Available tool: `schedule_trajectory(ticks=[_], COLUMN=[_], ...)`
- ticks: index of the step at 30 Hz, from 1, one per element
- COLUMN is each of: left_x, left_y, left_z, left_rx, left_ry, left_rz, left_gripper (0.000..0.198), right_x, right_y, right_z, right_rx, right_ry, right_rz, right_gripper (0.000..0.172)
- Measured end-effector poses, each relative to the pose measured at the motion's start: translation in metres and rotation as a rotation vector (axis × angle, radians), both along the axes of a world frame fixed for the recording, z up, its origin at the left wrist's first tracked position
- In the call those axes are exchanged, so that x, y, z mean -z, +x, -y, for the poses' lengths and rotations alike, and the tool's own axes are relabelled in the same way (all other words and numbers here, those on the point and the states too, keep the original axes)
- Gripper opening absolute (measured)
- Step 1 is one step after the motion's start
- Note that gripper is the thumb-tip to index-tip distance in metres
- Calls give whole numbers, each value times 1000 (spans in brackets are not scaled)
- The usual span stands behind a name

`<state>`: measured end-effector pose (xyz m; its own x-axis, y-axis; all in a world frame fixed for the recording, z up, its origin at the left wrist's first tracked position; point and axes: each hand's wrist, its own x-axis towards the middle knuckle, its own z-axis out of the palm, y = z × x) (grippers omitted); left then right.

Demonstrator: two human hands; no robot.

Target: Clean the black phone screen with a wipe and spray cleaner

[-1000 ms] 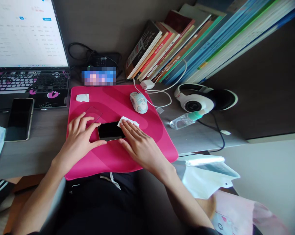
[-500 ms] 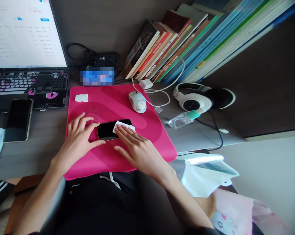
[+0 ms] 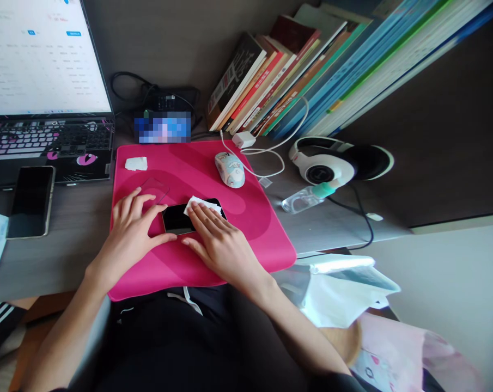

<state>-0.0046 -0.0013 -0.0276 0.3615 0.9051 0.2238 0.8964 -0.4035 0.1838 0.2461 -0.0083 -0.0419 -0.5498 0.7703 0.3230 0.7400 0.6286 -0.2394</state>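
Note:
A black smartphone (image 3: 176,219) lies screen up on a pink desk mat (image 3: 254,239). The index finger and thumb of my left hand (image 3: 127,228) pinch its left end at the edges, and the other fingers spread above the mat. Beneath the fingers of my right hand (image 3: 224,239) a white wipe (image 3: 193,202) is pressed flat against the phone's screen. The phone's right part is partly covered by the wipe and that hand. A clear thin rectangular sheet (image 3: 161,188) rests just beyond my left fingers. Farther up the mat is a small folded white piece (image 3: 136,163).
A patterned mouse (image 3: 230,170) sits on the mat. To its right are a white charger (image 3: 243,140) with cable, a clear spray bottle (image 3: 301,201) and white headphones (image 3: 323,166). Books (image 3: 262,81) line the back. On the left stand a laptop (image 3: 46,136) and another phone (image 3: 31,201).
My right hand has slid the wipe slightly left and away from me across the phone's screen. My left hand stays at the phone's left end.

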Motion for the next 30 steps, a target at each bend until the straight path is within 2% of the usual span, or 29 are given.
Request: schedule_trajectory(ticks=[12,21,24,30], left_x=[-1,-2,-1,1], left_y=[1,2,2,1], left_z=[1,0,0,-1], left_rx=[-9,-8,-6,-22], left_ry=[-2,-10,-39,-58], left_rz=[21,22,25,44], left_gripper=[61,64,63,63], right_x=[-4,-18,-13,0], right_y=[-1,0,-5,-24], right_z=[5,33,28,-5], right_rx=[-18,-61,-59,-55], right_ry=[81,64,48,0], right_rz=[50,123,82,13], right_gripper=[61,62,62,63])
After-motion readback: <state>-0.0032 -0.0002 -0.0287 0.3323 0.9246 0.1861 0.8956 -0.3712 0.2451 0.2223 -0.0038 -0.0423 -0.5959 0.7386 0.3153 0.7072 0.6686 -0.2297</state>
